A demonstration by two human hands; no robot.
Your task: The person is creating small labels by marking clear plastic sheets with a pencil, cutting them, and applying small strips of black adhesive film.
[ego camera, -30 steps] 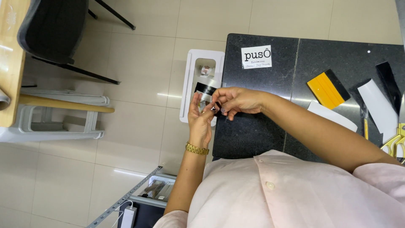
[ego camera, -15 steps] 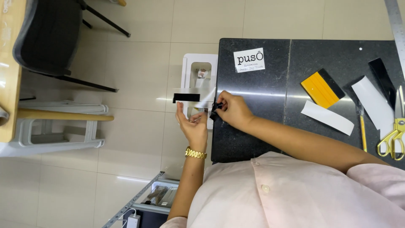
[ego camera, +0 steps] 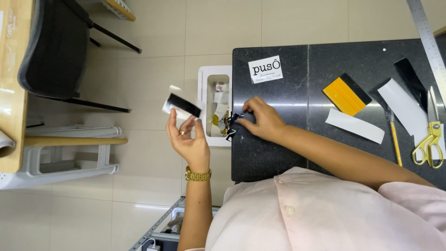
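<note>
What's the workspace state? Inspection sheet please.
Surface: black stone table, white label on it.
Job's things: black-and-white strip in left hand; crumpled black film pinched by right hand at table edge.
Clutter: yellow squeegee, white strips, pencil, scissors, ruler.
Fingers: both shut on their pieces.
Cables: nothing seen.
Surroundings: white bin of scraps, tiled floor, chair, stool.

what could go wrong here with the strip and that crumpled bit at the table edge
1. The left hand pinches the black and white strip only at one end, out over the floor; it may slip and drop.
2. The right hand holds a crumpled black scrap right at the edge of the black table, beside the white bin; it might miss the bin and land on the floor.
3. The scissors lie close to the right forearm, so a sweep back might knock them.
</note>
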